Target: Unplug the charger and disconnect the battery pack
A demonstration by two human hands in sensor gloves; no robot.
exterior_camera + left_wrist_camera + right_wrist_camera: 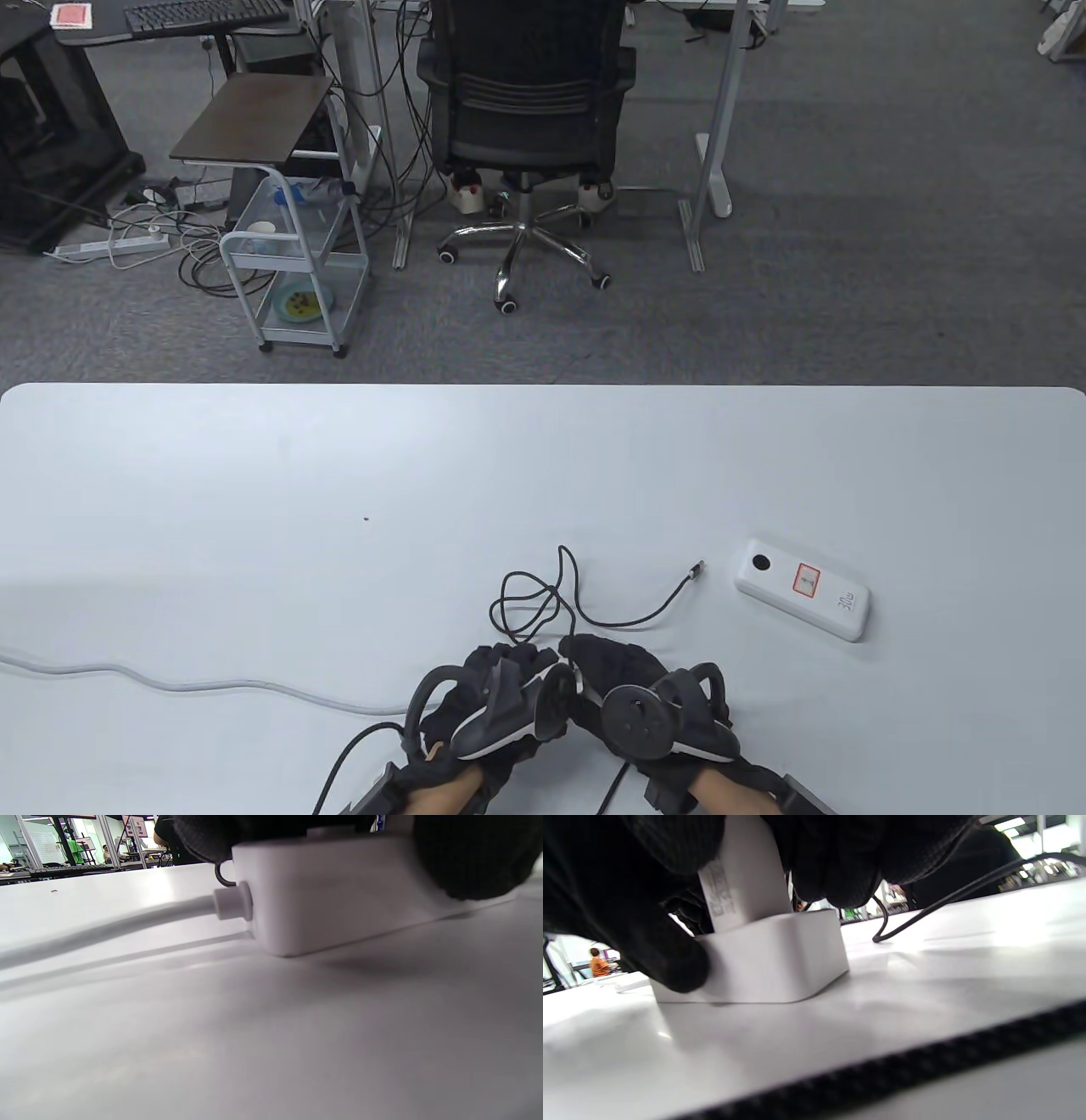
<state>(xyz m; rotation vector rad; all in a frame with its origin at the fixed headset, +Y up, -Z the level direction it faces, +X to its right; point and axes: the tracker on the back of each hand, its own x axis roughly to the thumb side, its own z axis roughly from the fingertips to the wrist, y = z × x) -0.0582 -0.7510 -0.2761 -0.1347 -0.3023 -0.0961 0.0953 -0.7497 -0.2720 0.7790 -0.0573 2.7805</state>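
From above, I'm seeing my left hand (492, 705) and right hand (653, 705) crowding together, the battery pack (802, 590) lying apart rightward, already disconnected. Left wrist: fingers are pressing the power strip (339, 895) down, bracing it. Right wrist: fingers are grasping the charger (742, 874), readying the pull.

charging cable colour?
Black; the cable shows best in the table view, looped beside the white battery pack.
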